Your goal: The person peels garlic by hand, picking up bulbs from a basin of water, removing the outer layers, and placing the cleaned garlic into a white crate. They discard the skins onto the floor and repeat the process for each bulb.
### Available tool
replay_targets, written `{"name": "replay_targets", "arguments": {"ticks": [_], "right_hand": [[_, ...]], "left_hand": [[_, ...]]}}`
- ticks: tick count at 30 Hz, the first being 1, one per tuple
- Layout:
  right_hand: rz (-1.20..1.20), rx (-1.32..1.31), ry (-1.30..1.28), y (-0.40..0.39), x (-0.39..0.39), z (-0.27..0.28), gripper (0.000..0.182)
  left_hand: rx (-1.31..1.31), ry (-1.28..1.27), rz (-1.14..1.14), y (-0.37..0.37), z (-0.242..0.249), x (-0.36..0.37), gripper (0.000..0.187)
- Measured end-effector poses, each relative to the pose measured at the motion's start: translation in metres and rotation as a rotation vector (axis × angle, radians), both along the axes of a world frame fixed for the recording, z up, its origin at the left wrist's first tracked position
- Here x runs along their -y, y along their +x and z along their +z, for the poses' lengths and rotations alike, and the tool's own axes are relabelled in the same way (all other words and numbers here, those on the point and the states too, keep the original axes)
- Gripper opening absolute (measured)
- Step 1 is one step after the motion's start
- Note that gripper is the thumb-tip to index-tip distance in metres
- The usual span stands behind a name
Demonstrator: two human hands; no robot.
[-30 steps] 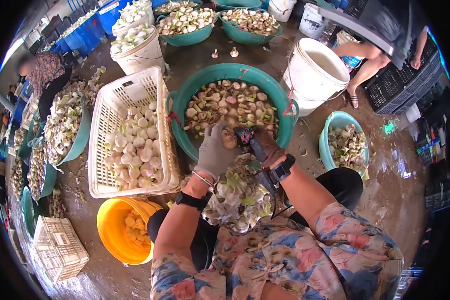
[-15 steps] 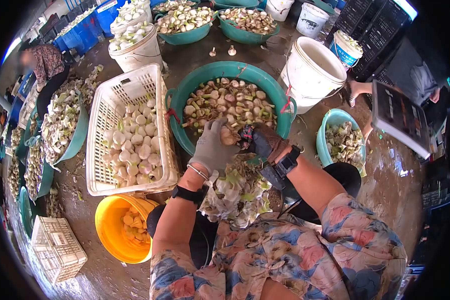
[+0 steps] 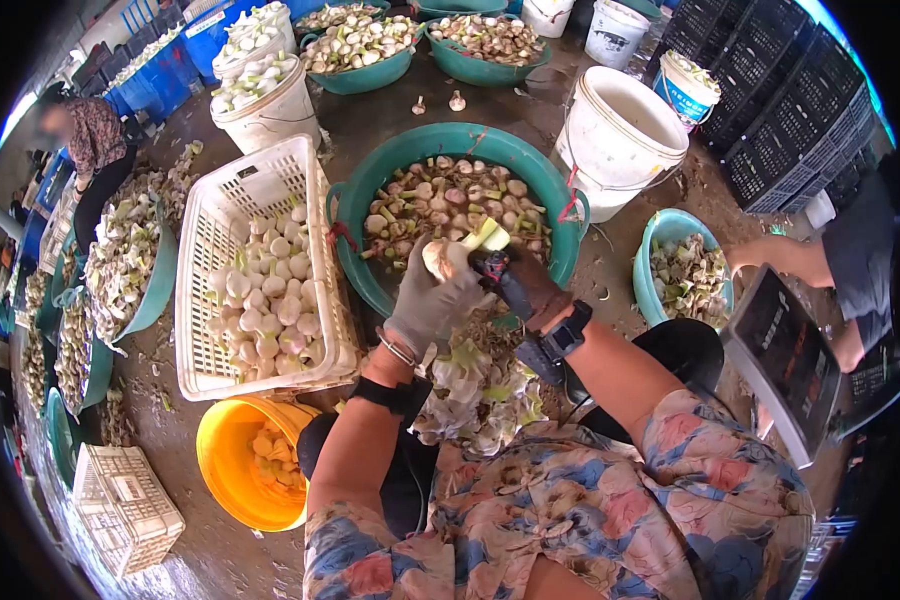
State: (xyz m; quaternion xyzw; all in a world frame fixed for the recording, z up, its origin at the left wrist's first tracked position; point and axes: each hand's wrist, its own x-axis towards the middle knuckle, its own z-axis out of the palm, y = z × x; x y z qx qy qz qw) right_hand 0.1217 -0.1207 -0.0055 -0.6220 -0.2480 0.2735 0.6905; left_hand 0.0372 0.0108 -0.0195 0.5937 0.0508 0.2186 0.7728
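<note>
a bulb point(image 3: 436, 259) is held in the left hand point(image 3: 425, 303), above the near part of the green tub point(image 3: 395, 150), its pale stem point(image 3: 488, 235) pointed away toward the right hand's side. the left fingers are curled closed around the bulb. the right hand point(image 3: 538, 285) is brought close beside it, its fingers bent; how far they are closed, and on what, cannot be told.

the bulb seems best gripped by its round body, the stem left free, and turned steadily, with the left fingertips held clear of any edge.

a dark, red-marked patch point(image 3: 491, 264) is seen at the right fingers; whether it is a tool or glove is hard to make out. both palms are hidden. the papery heap point(image 3: 480, 390) below is partly covered by the shirt point(image 3: 570, 500).
</note>
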Motion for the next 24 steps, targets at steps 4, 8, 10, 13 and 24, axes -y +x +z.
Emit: {"name": "replay_targets", "arguments": {"ticks": [4,8,10,13,24], "right_hand": [[-0.084,-0.134,0.088,-0.003,-0.012,0.001,0.027],[0.009,-0.421,0.285,-0.014,-0.007,0.003,0.026],[-0.048,-0.517,0.251,-0.012,-0.003,0.002,0.025],[-0.042,-0.124,-0.012,-0.013,0.004,0.006,0.023],[0.039,0.686,-0.842,0.04,0.021,-0.035,0.032]], "left_hand": [[-0.215,-0.465,-0.182,-0.016,0.042,-0.015,0.053],[-0.441,-0.198,0.031,-0.006,0.029,-0.039,0.052],[-0.363,0.492,0.414,0.006,0.017,-0.043,0.049],[-0.096,0.668,0.301,0.004,-0.008,-0.017,0.031],[-0.127,-0.397,-0.168,-0.014,0.026,-0.018,0.025]]}}
